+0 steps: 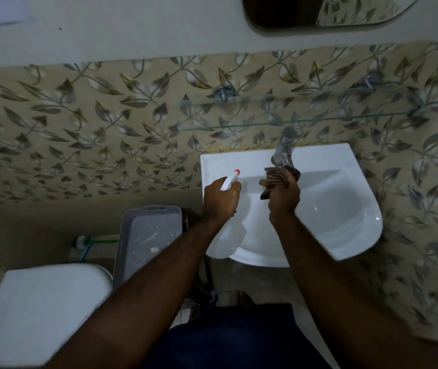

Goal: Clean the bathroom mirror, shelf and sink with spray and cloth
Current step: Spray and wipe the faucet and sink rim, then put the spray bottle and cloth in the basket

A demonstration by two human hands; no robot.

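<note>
Over the white sink [345,209], the left hand [219,199] has its fingers clamped round a white spray bottle [229,182], while the right hand [283,197] fingers grip a brown cloth [279,175] bunched against the tap [283,153] just above them.

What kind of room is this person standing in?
A home bathroom, most likely. A white wall-hung sink with a metal tap sits below a glass shelf and a mirror, and a white toilet cistern stands to the left against leaf-patterned tiles.
</note>
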